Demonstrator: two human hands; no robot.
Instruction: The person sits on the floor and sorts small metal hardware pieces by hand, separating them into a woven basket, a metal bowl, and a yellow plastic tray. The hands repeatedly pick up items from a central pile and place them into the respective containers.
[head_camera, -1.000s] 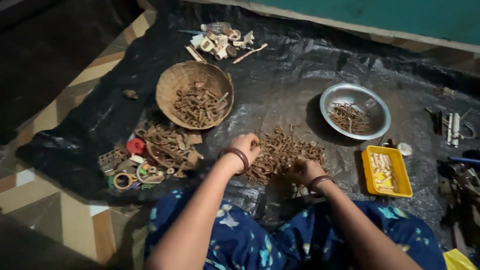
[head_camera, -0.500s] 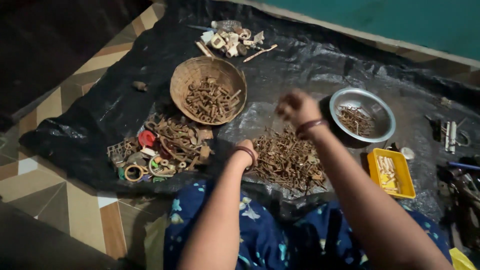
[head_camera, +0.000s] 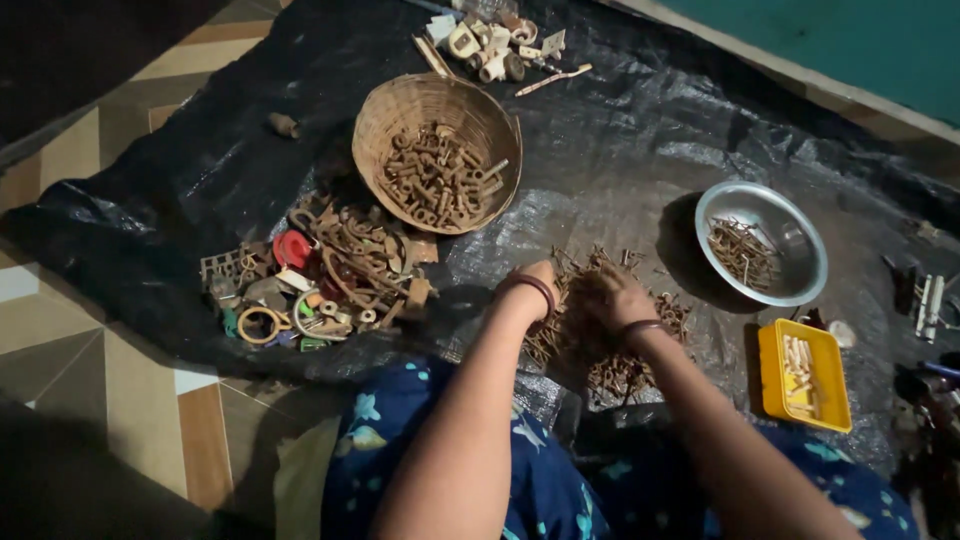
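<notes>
A heap of rusty nails and screws (head_camera: 600, 330) lies on the black plastic sheet (head_camera: 600, 150) in front of my knees. My left hand (head_camera: 537, 283) rests at the heap's left side, fingers curled into the pieces. My right hand (head_camera: 615, 300) is down in the middle of the heap, fingers bent among the nails; what it grips is hidden. Both wrists wear dark bangles.
A woven basket (head_camera: 395, 110) of rusty bolts stands beyond the heap. A steel bowl (head_camera: 800, 225) with nails and a yellow tray (head_camera: 775, 375) with pale pieces are at the right. Mixed scrap (head_camera: 330, 275) lies left, pale plastic bits (head_camera: 490, 40) at the back, tiled floor (head_camera: 90, 340) beyond.
My right hand, raised toward the steel bowl half a second ago, has come back down into the nail heap. The left hand stayed at the heap. The camera shifted.
</notes>
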